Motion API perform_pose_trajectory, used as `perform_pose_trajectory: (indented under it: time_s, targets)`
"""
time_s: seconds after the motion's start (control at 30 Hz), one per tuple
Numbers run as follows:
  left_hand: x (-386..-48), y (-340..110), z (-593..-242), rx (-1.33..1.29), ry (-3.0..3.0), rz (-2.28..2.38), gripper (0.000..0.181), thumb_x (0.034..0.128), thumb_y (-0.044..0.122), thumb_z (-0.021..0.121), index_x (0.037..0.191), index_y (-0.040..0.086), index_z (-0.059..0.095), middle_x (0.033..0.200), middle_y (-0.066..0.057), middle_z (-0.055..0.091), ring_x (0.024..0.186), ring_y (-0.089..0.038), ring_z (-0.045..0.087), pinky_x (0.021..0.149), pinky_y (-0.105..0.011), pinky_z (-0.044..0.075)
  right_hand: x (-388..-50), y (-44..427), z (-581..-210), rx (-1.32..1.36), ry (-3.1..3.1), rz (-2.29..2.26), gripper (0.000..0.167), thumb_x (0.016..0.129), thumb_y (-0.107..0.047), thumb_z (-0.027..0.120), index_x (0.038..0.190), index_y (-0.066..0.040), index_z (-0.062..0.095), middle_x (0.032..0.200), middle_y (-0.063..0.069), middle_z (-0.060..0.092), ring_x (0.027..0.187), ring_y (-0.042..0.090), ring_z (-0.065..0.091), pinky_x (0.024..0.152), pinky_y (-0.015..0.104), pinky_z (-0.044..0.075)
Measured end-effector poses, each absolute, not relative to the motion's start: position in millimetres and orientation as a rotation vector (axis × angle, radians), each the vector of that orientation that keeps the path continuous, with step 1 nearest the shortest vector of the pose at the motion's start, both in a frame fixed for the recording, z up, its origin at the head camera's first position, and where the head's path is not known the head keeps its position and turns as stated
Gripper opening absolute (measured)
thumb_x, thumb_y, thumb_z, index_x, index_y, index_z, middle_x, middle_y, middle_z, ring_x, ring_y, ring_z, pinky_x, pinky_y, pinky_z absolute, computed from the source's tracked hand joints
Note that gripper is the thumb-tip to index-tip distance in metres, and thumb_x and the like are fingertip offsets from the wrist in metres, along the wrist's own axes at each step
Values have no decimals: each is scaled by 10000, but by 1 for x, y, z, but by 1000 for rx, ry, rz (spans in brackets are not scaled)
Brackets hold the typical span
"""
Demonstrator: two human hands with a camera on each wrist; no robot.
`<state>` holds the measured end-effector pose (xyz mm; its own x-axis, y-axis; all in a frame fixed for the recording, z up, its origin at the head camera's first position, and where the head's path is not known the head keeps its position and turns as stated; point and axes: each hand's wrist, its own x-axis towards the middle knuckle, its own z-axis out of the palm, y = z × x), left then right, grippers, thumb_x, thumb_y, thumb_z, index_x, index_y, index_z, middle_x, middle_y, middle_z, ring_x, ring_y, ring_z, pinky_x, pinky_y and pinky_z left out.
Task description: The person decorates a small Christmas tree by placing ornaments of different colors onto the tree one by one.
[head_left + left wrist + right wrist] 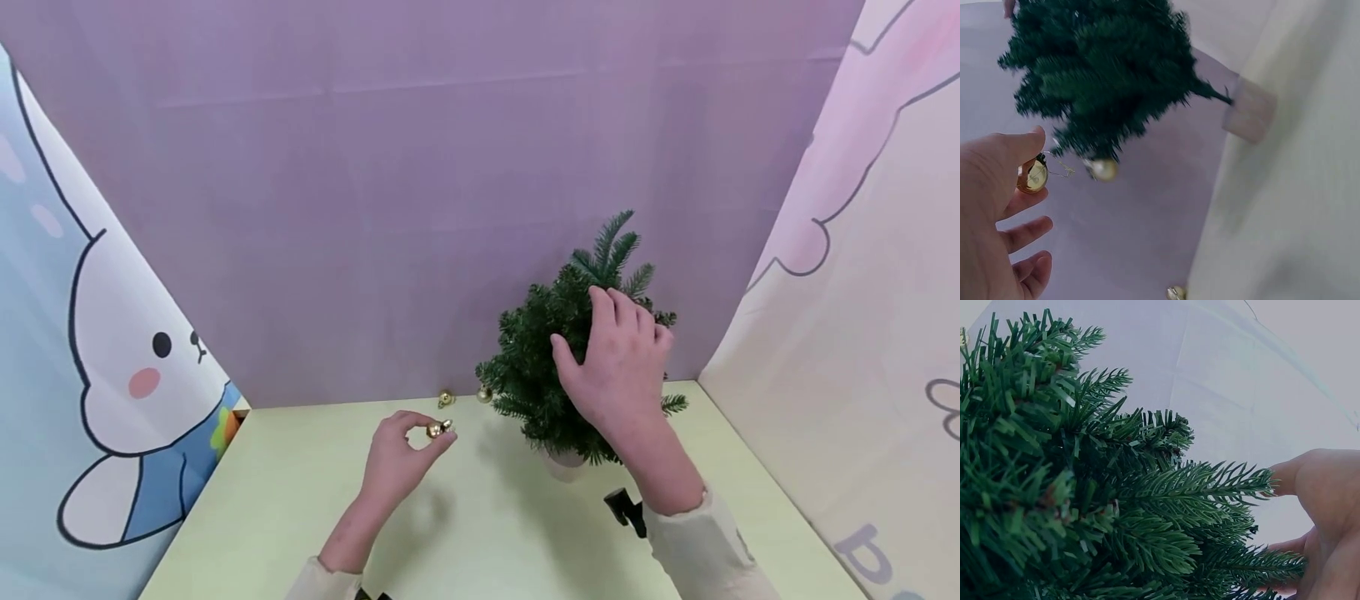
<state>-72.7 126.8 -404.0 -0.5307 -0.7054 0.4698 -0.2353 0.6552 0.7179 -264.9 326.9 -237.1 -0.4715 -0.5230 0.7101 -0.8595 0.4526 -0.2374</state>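
Note:
A small artificial Christmas tree (pixel 536 358) stands in a pale pot (pixel 564 468). My left hand (pixel 393 462), left of the tree, pinches a shiny gold ball ornament (pixel 433 430) between thumb and fingers. A thin wire loop sticks out from that ornament (pixel 1037 175) in the left wrist view. My right hand (pixel 622 367) lies against the tree's upper right side with spread fingers. In the right wrist view, green branches (pixel 1197 487) reach to the right hand (pixel 1329 519) and partly hide its fingers. Another gold ball (pixel 1104 169) appears at the tree's edge.
A gold ornament (pixel 446 398) lies at the back of the pale table (pixel 300 500), near the purple backdrop (pixel 375 208). Printed cloth panels stand at both sides, with a cartoon rabbit (pixel 142 358) on the left one.

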Motion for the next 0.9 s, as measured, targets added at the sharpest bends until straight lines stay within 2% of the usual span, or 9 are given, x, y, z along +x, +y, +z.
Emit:
perform_pose_trajectory:
  time_s: [0.17,0.4,0.5,0.6,0.73,0.8,0.9]
  targets:
    - [-81,136,-390,678,-2068,-796,379,750,560,774,949,241,732,1010,84,656,1044,-168,575,898,-431,449,-266,326,-240,1143,-2097,829,681,874,-439,650,1384,-39,442,1380,204,453,1226,421,412,918,621,295]
    - [-95,147,-375,645,-2042,-883,361,746,559,778,945,262,729,1146,55,639,1152,-176,532,858,-461,473,-271,327,-245,1158,-2022,850,663,853,-389,693,1355,-24,459,1379,226,434,1232,432,390,930,627,294]
    - [-103,151,-368,611,-2045,-876,379,750,574,765,957,258,730,1111,70,641,1115,-169,548,864,-467,477,-272,327,-247,1158,-1933,893,615,849,-349,696,1324,-20,486,1374,225,440,1239,438,383,943,627,287]
    - [-108,154,-362,571,-2045,-869,422,753,584,756,989,235,738,1052,100,639,1058,-178,570,840,-449,485,-270,324,-248,1150,-1651,1081,451,849,-269,675,1192,12,591,1289,214,535,1185,432,449,940,610,302]
    - [-112,157,-356,532,-2043,-870,438,757,562,764,1015,208,744,1029,109,637,1026,-164,571,824,-426,484,-259,325,-248,1215,-1227,1324,256,858,-190,618,959,36,683,1070,202,655,1017,403,569,889,516,387]
    - [-113,159,-354,513,-2044,-867,441,762,546,768,1019,189,746,1022,103,637,1013,-153,569,833,-425,481,-253,327,-248,1288,-1135,1374,231,859,-172,605,910,34,697,1011,204,667,950,389,590,843,459,427]
    - [-115,160,-351,489,-2042,-849,391,763,524,780,998,215,741,1005,110,633,986,-138,566,844,-418,473,-245,329,-251,1456,-1128,1370,207,865,-147,607,909,28,709,1005,200,663,935,365,606,815,410,474]
